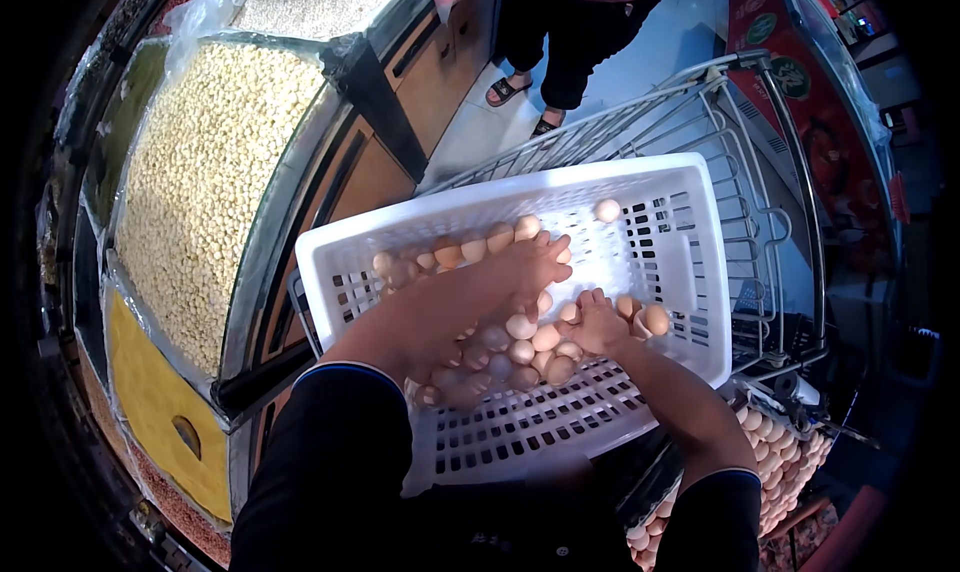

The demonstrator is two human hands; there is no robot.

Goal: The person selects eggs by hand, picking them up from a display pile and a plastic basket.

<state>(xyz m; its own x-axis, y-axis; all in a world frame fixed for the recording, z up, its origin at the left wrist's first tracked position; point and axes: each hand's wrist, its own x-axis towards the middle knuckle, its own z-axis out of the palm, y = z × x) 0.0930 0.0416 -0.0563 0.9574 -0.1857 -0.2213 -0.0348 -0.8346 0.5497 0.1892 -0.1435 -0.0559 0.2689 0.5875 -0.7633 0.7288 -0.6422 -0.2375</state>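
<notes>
A white slotted plastic basket (512, 188) holds many loose eggs (545, 337), mostly along its left side and middle. My left hand (540, 267) reaches across the eggs with its fingers curled, and a pale egg (564, 257) shows between them. Close by on the right, my right hand (598, 327) bends its fingers and thumb around another egg (569, 313). A few brown eggs (655, 320) lie just right of that hand. One lone egg (607, 211) rests near the basket's far side. My left forearm hides part of the pile.
The basket sits on a metal shopping cart (770, 212). Bulk bins of pale kernels (215, 162) and yellow grain (160, 402) stand at left. More eggs (780, 462) are stacked at lower right. Beyond the cart stands a person (575, 42) in dark trousers. A red cabinet (800, 102) is at right.
</notes>
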